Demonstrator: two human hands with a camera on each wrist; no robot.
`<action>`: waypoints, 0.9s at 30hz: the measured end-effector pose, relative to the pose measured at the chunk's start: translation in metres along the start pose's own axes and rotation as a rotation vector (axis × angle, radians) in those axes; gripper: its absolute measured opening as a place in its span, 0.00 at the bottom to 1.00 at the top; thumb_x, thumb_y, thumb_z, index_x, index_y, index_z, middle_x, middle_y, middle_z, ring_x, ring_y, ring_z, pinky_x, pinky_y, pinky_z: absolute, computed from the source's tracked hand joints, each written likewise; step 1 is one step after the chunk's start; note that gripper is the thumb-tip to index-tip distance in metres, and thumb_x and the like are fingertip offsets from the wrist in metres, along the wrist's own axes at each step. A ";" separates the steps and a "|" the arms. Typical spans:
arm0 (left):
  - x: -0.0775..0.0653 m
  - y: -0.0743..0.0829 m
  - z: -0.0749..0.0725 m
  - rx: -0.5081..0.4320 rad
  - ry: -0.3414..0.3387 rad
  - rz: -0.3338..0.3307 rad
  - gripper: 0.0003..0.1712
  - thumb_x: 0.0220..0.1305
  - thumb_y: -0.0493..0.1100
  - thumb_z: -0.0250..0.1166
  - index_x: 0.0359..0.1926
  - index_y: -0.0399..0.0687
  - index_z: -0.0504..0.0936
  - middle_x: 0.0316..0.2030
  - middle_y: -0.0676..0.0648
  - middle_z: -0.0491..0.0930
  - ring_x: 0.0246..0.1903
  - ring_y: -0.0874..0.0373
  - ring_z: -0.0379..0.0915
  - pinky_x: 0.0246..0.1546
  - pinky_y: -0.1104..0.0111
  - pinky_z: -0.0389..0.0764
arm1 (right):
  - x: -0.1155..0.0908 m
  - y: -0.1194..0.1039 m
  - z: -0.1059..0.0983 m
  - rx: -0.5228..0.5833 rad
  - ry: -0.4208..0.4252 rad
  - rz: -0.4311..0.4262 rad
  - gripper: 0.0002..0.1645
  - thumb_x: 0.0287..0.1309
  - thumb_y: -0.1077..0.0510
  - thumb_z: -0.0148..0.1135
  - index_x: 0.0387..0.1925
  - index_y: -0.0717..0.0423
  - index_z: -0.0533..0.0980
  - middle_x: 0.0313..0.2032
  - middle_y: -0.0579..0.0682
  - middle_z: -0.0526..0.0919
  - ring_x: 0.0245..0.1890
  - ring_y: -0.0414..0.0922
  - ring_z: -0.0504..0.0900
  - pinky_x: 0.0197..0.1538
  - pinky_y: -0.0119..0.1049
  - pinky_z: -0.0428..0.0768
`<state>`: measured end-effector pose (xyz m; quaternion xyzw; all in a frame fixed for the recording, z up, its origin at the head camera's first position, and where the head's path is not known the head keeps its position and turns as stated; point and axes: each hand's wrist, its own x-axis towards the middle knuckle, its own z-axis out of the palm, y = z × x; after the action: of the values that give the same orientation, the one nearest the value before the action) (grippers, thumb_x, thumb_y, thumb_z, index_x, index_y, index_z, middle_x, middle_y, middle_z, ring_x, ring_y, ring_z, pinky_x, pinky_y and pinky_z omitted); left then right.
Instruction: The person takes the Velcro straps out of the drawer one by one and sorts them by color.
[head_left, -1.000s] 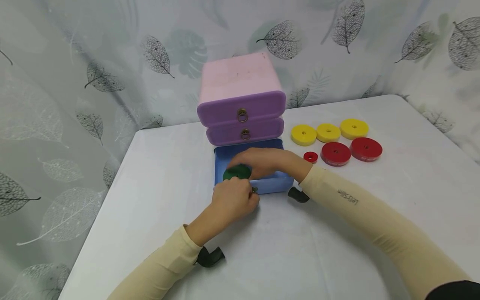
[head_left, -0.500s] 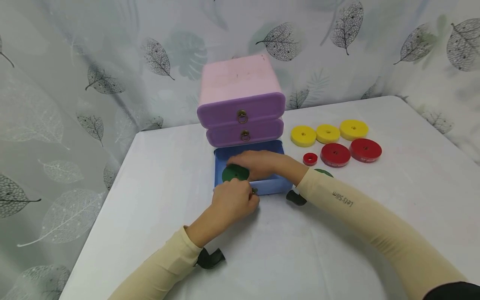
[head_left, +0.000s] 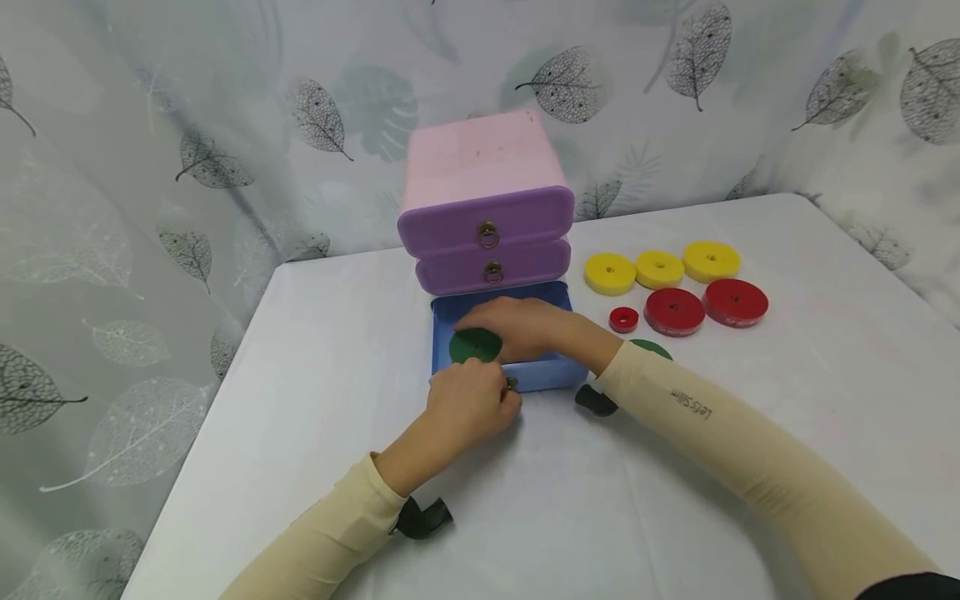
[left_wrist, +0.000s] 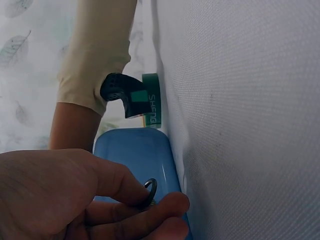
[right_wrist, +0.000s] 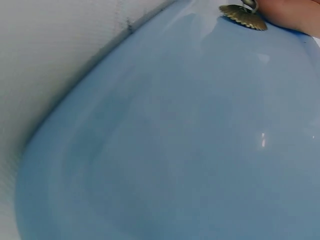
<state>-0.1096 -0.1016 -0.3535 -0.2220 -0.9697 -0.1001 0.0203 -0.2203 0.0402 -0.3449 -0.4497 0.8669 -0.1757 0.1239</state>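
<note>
A blue drawer point(head_left: 536, 377) is pulled out at the bottom of a small chest point(head_left: 483, 221) with a pink top and purple upper drawers. In the left wrist view, my left hand point(left_wrist: 90, 195) pinches the metal ring pull point(left_wrist: 150, 190) on the blue drawer's front. My right hand point(head_left: 517, 327) reaches over that front into the drawer and holds a green disc-shaped roll point(head_left: 475, 344) at its right side; its fingertips are hidden. The right wrist view shows mostly the blue drawer front, with a brass pull plate point(right_wrist: 245, 17) at the top.
Three yellow rolls point(head_left: 610, 274) lie right of the chest. In front of them are two large red rolls point(head_left: 674, 312) and one small red roll point(head_left: 623, 320). Another green roll point(head_left: 651, 347) is partly covered by the right sleeve. Patterned curtains point(head_left: 360, 50) hang behind the white table point(head_left: 337, 350).
The green roll in my right hand shows more of its top face than a second ago. The green roll beside the right sleeve has come into view. My left hand stays at the pull.
</note>
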 end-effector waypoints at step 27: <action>0.000 0.002 0.000 0.008 -0.011 -0.014 0.27 0.60 0.43 0.63 0.09 0.56 0.60 0.12 0.57 0.53 0.15 0.60 0.49 0.10 0.66 0.53 | -0.020 -0.006 -0.016 -0.022 0.099 -0.002 0.43 0.53 0.50 0.82 0.68 0.57 0.75 0.60 0.54 0.78 0.58 0.50 0.76 0.62 0.46 0.76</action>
<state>-0.1092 -0.0998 -0.3530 -0.2159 -0.9717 -0.0949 0.0151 -0.2111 0.0564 -0.3267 -0.4426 0.8734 -0.1883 0.0757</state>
